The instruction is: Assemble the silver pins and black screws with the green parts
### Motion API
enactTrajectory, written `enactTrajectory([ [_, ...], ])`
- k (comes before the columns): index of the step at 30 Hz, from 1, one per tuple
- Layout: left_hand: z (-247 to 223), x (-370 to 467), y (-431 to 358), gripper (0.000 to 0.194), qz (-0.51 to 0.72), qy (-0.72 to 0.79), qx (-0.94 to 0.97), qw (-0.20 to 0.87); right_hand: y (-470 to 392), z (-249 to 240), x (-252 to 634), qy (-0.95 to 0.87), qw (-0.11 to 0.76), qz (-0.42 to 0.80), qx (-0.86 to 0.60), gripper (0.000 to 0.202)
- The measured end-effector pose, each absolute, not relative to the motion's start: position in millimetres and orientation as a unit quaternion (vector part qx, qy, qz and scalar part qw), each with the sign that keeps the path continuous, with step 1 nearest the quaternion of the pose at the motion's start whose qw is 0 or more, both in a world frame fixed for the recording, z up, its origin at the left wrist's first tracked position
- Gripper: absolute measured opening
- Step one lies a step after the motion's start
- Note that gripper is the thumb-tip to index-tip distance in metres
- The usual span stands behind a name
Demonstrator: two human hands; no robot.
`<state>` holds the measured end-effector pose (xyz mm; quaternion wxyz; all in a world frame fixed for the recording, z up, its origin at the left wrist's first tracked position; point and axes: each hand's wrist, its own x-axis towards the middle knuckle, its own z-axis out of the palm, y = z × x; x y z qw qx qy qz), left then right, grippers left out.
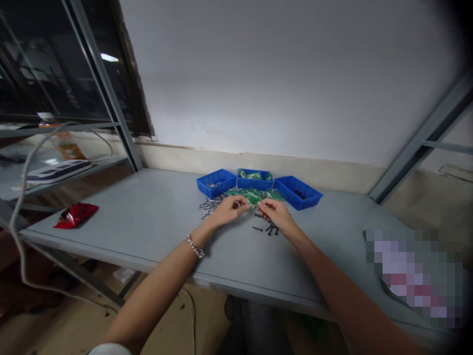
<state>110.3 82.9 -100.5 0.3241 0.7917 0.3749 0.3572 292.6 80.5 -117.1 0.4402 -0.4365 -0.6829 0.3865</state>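
Note:
My left hand [232, 209], with a bracelet on its wrist, is closed at the fingertips on a green and clear packet [252, 203]. Close to its right, my right hand [274, 212] pinches something too small to make out, at the packet's edge. More green packets [273, 194] lie just behind the hands. Silver screws [207, 206] are heaped left of my left hand. Several black screws [271, 228] lie loose beneath and in front of my right hand.
Three blue bins stand at the back: the left bin [199, 186] with silver parts, the middle bin [254, 184] with green packets, the right bin [308, 202] with dark parts. A red packet [77, 215] lies left on the grey table [148, 222]. A blurred-out item [410, 281] lies right.

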Motion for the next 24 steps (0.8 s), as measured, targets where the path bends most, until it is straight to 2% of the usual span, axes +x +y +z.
enactTrajectory([
  [8, -104.8, 113.5, 84.3, 0.033, 0.358, 0.413, 0.799, 0.252, 81.0, -117.9, 291.3, -0.717, 0.418, 0.356, -0.429, 0.025],
  [15, -101.3, 115.8, 79.5, 0.029, 0.303, 0.387, 0.832, 0.257, 83.0, -119.8, 294.0, -0.705, 0.467, 0.306, -0.437, 0.026],
  [20, -102.1, 113.6, 83.2, 0.030, 0.367, 0.417, 0.802, 0.221, 81.7, -121.4, 291.3, -0.732, 0.429, 0.298, -0.438, 0.025],
  [24, -105.9, 113.4, 84.3, 0.029, 0.323, 0.394, 0.825, 0.244, 83.6, -123.0, 292.3, -0.721, 0.446, 0.293, -0.442, 0.028],
])
